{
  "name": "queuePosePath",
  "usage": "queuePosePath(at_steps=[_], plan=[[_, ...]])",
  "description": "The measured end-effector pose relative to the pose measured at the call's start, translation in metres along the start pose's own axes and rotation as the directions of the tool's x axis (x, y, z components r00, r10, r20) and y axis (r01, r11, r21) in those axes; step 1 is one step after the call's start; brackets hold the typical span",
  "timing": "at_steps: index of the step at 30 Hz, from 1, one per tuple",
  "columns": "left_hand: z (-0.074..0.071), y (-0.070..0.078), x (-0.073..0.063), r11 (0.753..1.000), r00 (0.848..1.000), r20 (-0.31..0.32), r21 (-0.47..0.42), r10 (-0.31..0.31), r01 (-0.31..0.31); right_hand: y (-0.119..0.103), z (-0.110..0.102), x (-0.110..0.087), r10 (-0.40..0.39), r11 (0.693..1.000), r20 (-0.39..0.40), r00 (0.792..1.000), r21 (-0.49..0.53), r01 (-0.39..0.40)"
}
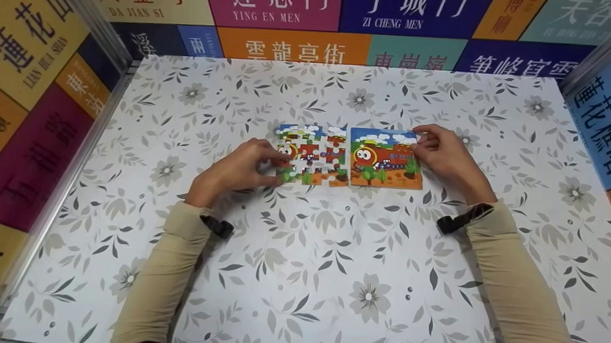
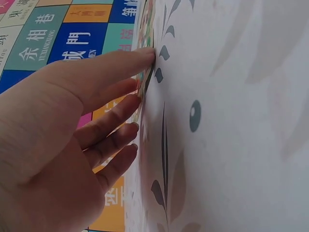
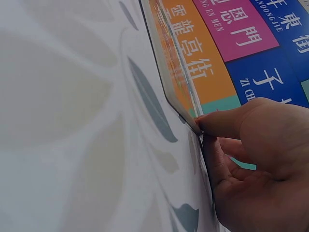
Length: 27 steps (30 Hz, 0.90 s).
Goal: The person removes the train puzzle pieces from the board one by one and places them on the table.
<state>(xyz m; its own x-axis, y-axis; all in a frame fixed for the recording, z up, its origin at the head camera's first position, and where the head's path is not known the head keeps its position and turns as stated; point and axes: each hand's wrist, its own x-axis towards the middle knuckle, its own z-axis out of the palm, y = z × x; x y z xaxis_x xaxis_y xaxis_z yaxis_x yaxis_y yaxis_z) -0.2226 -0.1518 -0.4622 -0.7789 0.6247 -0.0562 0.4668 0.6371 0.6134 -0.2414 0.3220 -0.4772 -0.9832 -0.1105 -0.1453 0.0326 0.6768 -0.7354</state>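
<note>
Side by side on the table lie a jigsaw puzzle (image 1: 336, 177) and a square picture board (image 1: 380, 165), both with a cartoon red train. White gaps show among the puzzle's pieces, while the board's picture looks whole. At the puzzle's left edge is my left hand (image 1: 245, 165), thumb and forefinger touching the pieces there; in the left wrist view its other fingers are loosely bent. My right hand (image 1: 442, 153) pinches the board's right edge near the upper corner. In the right wrist view, the thumb and forefinger meet at the corner of the board (image 3: 161, 63).
A white tabletop (image 1: 301, 235) with grey flowers and leaves lies under everything. Colourful panels (image 1: 278, 11) with large characters stand along the back and both sides. A black wrist strap (image 1: 220, 226) is on the left sleeve, another (image 1: 453, 223) on the right.
</note>
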Motion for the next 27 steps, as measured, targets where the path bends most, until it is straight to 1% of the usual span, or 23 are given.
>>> queuePosePath(at_steps=[3, 8, 16, 22, 27], plan=[[-0.0001, -0.0002, -0.0005, 1.000, 1.000, 0.004, 0.005, 0.005, -0.005, 0.0006, 0.0003, 0.0001, -0.005, 1.000, -0.002, 1.000, -0.002, 0.005], [-0.0005, -0.0018, -0.0004, 0.999, 0.999, -0.006, 0.004, 0.042, -0.042, 0.0006, 0.0008, 0.0013, -0.025, 1.000, -0.013, 1.000, -0.013, 0.024], [-0.0019, -0.0025, -0.0004, 0.999, 0.999, -0.011, -0.007, 0.048, -0.048, -0.0005, 0.0019, 0.0016, -0.012, 1.000, -0.013, 1.000, -0.017, 0.011], [-0.0018, -0.0029, 0.0008, 0.999, 0.999, -0.041, -0.015, 0.035, -0.035, -0.0023, 0.0023, 0.0015, 0.008, 1.000, -0.005, 1.000, -0.001, -0.008], [-0.0020, -0.0016, 0.0065, 1.000, 0.997, -0.070, -0.001, 0.025, -0.026, -0.0033, 0.0018, 0.0009, 0.019, 1.000, -0.002, 1.000, -0.001, -0.019]])
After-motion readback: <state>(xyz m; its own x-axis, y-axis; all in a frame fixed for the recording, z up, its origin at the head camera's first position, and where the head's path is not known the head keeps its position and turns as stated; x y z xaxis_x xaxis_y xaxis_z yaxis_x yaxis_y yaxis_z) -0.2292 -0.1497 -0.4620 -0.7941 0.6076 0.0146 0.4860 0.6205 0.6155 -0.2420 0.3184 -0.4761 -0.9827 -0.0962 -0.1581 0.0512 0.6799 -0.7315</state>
